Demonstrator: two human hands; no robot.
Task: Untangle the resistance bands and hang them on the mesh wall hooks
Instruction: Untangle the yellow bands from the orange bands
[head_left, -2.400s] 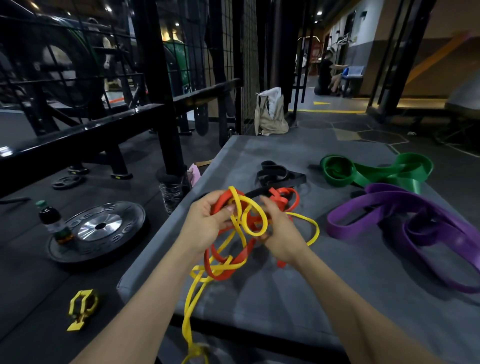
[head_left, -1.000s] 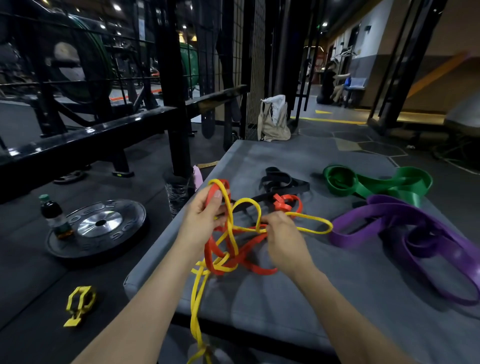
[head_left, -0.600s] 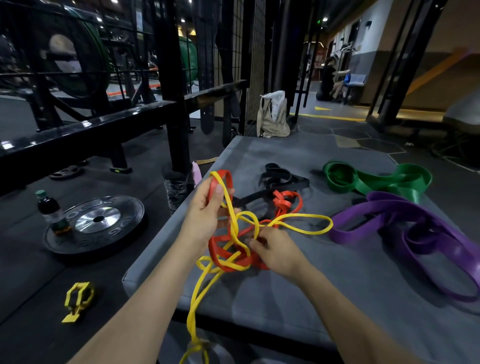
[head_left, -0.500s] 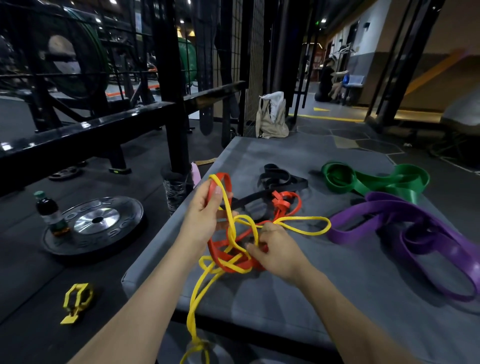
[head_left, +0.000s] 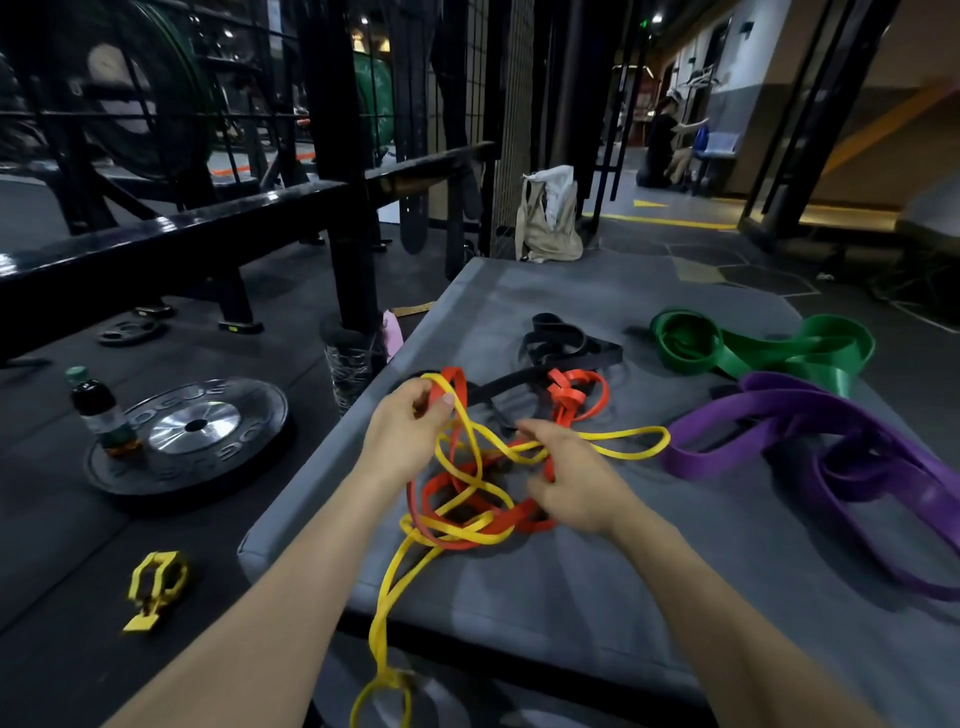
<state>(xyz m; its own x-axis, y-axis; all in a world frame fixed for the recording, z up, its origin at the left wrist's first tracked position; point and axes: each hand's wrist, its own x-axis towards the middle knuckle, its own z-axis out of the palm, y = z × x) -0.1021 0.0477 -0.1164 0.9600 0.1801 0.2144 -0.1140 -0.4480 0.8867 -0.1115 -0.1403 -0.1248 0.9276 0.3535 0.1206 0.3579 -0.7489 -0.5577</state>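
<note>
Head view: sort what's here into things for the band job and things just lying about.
For the job:
yellow band, gripped by left hand and right hand
orange band, tangled with it
black band
green band
purple band
grey mat under them
mesh wall

Lying about:
weight plate
bottle
yellow clip
beige bag

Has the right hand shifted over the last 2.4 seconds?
Yes. The right hand has dropped toward the near edge of the grey mat, away from the orange knot it was beside.
</note>
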